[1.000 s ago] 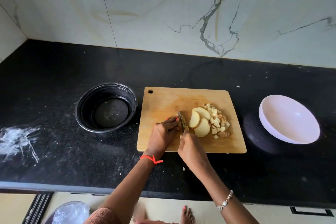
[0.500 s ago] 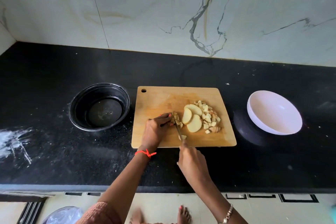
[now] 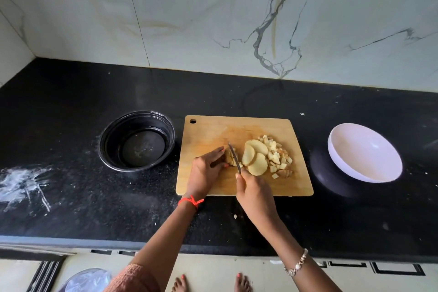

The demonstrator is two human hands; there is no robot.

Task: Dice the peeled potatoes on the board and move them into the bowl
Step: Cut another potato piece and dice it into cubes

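Note:
A wooden cutting board (image 3: pixel 208 130) lies on the black counter. On it are three pale potato slices (image 3: pixel 254 159) and, to their right, a heap of diced potato (image 3: pixel 278 156). My left hand (image 3: pixel 206 170) holds a small potato piece (image 3: pixel 229 158) down on the board with curled fingers. My right hand (image 3: pixel 254 194) grips a knife (image 3: pixel 234 157) whose blade lies across that piece, just right of my left fingertips. A white bowl (image 3: pixel 365 152) stands right of the board with nothing in it.
A black round bowl (image 3: pixel 137 141) sits left of the board. White powder smears (image 3: pixel 22 185) mark the counter at far left. A potato scrap (image 3: pixel 235 216) lies on the counter near the front. A marble wall rises behind; the counter's front edge is near my body.
The blade has moved back into the piece under my left fingers after being drawn toward me. The camera has tilted up, showing more wall.

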